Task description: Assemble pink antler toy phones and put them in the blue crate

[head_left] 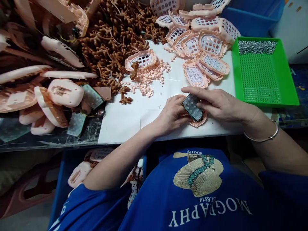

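Near the front edge of the white work surface, a small green circuit board with a translucent grey keypad sheet (192, 106) sits tilted over a pink plastic shell (199, 123). My left hand (173, 112) is curled around the left side of the shell and board, its fingertips partly hidden. On the other side, my right hand (216, 102) grips the board, thumb on its right edge and index finger across the top. Most of the shell is covered by the board and my fingers. Similar pink shells with hole grids (211, 43) lie beyond my right hand.
A green tray (286, 73) holding many small screws (257, 47) stands at right, before a blue bin (252, 19). Brown branching plastic parts (103, 41) are heaped beyond small pink pieces (150, 75). Pink housings (64, 93) and other boards (76, 124) crowd the left.
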{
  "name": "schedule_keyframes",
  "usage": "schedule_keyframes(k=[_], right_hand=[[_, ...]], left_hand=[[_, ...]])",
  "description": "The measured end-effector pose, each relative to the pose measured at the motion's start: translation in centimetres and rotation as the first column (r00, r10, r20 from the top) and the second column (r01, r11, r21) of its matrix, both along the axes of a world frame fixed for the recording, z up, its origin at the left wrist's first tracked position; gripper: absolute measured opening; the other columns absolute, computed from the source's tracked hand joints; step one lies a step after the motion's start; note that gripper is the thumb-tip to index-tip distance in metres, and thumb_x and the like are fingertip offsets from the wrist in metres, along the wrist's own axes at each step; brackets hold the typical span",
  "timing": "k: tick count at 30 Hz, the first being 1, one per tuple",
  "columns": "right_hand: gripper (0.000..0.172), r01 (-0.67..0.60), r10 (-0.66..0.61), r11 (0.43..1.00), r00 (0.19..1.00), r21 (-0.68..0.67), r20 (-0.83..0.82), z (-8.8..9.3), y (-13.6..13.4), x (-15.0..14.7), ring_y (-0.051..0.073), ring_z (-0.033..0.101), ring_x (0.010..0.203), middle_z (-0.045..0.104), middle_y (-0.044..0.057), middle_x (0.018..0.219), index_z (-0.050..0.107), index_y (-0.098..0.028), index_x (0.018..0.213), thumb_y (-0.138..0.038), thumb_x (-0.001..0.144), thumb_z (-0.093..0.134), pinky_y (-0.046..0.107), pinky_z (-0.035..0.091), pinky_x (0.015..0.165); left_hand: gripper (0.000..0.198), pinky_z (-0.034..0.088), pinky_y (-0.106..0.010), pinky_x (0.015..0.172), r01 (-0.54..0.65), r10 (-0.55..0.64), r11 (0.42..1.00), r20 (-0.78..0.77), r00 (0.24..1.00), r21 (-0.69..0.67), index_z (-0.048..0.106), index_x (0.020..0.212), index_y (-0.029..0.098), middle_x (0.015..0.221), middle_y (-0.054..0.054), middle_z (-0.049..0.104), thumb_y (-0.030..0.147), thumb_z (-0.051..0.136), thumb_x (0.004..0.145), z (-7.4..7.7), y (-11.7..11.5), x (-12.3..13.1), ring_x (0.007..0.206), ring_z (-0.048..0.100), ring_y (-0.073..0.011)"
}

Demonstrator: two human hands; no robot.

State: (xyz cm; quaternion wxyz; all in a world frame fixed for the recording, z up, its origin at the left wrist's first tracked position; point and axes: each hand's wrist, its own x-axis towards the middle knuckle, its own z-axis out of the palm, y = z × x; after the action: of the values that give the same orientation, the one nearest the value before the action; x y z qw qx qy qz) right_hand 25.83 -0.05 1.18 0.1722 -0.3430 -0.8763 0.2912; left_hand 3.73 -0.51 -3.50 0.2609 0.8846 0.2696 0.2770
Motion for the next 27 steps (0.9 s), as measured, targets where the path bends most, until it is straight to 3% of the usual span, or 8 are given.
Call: schedule_keyframes(k=[9,14,18,21,24,27], right_hand=[[0.058,0.173,-0.173,0.985,0.985,-0.02,-0.003,-0.3,-0.9,-0.5,0.022,0.066,0.115,0.066,0.006,0.131,0.047,-0.022,0.145,-0.013,0.088,0.047,0.045,0.051,0.104],[0.057,0.245,-0.245,0.97,0.969,-0.002,-0.011,-0.2,-1.8,-0.9,0.023,0.065,0.119,0.063,0.006,0.137,0.048,-0.022,0.144,-0.012,0.088,0.047,0.046,0.051,0.106],[0.056,0.227,-0.227,0.974,0.974,0.022,0.007,-0.2,-1.8,-0.8,0.023,0.064,0.122,0.061,0.007,0.141,0.046,-0.02,0.145,-0.013,0.089,0.047,0.042,0.05,0.106],[0.057,0.184,-0.186,0.981,0.982,0.063,0.037,-0.2,-1.6,-0.7,0.023,0.063,0.123,0.06,0.006,0.142,0.043,-0.021,0.148,-0.014,0.091,0.047,0.042,0.05,0.105],[0.057,0.139,-0.143,0.988,0.988,0.071,0.059,-0.3,-1.0,-0.8,0.022,0.064,0.12,0.063,0.007,0.137,0.042,-0.021,0.148,-0.013,0.091,0.046,0.041,0.051,0.103],[0.057,0.1,-0.103,0.994,0.991,0.043,0.085,-0.3,-0.4,-1.1,0.022,0.066,0.112,0.067,0.008,0.129,0.043,-0.021,0.147,-0.013,0.09,0.047,0.04,0.052,0.098]], left_hand=[[0.02,0.045,-0.039,0.091,0.002,-0.002,1.0,0.016,1.0,-0.025,0.073,0.084,0.019,0.091,-0.007,0.066,0.034,0.063,0.091,0.0,0.0,0.1,0.1,0.056,-0.0238],[0.018,0.047,-0.042,0.093,0.026,-0.025,0.997,0.017,1.0,-0.074,0.075,0.086,0.019,0.094,-0.008,0.068,0.032,0.062,0.091,0.8,-0.1,0.0,0.102,0.057,-0.0247],[0.016,0.05,-0.039,0.094,0.067,-0.037,0.965,0.122,0.992,-0.255,0.073,0.094,0.018,0.11,-0.009,0.069,0.031,0.063,0.092,1.6,-0.1,-0.5,0.106,0.062,-0.0234],[0.019,0.05,-0.037,0.098,-0.018,0.126,0.921,0.254,0.959,-0.39,0.068,0.096,0.017,0.118,-0.01,0.067,0.036,0.064,0.091,1.6,-0.1,-1.7,0.109,0.064,-0.0221],[0.035,0.047,-0.039,0.106,-0.123,0.235,0.909,0.246,0.941,-0.398,0.06,0.116,0.019,0.127,-0.011,0.062,0.04,0.067,0.089,1.3,-0.1,-3.1,0.12,0.059,-0.0229],[0.071,0.043,-0.044,0.111,-0.095,0.132,0.946,0.102,0.986,-0.309,0.042,0.143,0.023,0.142,-0.014,0.051,0.04,0.075,0.082,1.0,-0.3,-4.1,0.132,0.05,-0.0278]])
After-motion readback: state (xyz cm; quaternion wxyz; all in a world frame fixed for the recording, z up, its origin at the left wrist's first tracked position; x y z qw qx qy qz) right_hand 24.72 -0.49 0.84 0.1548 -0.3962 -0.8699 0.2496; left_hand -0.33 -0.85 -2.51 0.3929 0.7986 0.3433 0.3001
